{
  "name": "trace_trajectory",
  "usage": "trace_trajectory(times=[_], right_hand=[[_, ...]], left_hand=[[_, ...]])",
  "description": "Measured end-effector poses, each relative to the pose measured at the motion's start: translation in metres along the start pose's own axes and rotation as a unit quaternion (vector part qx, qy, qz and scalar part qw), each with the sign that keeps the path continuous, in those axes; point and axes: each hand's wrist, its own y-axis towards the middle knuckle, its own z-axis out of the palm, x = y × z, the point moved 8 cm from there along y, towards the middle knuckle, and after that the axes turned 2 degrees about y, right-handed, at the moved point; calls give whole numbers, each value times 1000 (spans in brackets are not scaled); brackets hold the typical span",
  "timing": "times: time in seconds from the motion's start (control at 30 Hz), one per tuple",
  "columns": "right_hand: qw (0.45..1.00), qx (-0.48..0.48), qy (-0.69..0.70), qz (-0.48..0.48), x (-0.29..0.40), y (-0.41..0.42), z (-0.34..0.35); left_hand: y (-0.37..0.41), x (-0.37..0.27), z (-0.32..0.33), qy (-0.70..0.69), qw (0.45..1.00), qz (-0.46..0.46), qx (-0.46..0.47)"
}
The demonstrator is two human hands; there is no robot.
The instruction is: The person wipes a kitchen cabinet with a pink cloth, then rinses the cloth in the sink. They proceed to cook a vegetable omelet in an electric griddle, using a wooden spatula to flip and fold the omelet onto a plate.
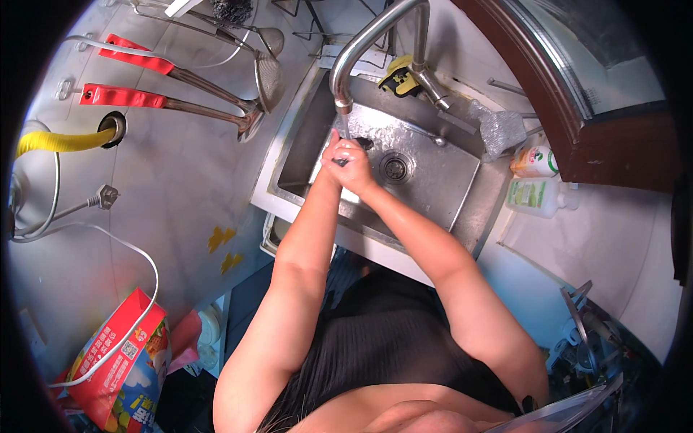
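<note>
Under the metal faucet (346, 65), water runs onto my two hands, which are pressed together over the stainless steel sink (427, 200). My left hand (330, 154) and my right hand (354, 168) overlap, and a small dark object shows between the fingers; what it is and which hand grips it cannot be told. Another dark piece (364, 143) shows just beyond the fingers. The round drain (396, 168) lies to the right of the hands. A yellow and black item (399, 77) sits behind the faucet.
Red-handled utensils (124, 96) and strainers (269, 76) hang on the left wall. A yellow hose (67, 142) enters a wall hole, near a loose plug (107, 197). Two plastic bottles (533, 196) lie right of the sink, near a brown frame (612, 146).
</note>
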Motion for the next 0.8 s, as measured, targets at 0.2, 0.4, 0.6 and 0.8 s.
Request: trace_trajectory(times=[0.2, 0.4, 0.6, 0.8], right_hand=[[950, -114, -209, 204, -101, 24, -46], [975, -84, -205, 15, -44, 1, 6], [819, -45, 289, 493, -136, 5, -13], [824, -123, 401, 381, -101, -9, -2]], left_hand=[[9, -16, -7, 264, 914, 180, -251], [-10, -35, -8, 174, 959, 132, -179], [-4, -11, 39, 193, 956, 123, -182], [-35, -43, 9, 221, 900, 192, -322]])
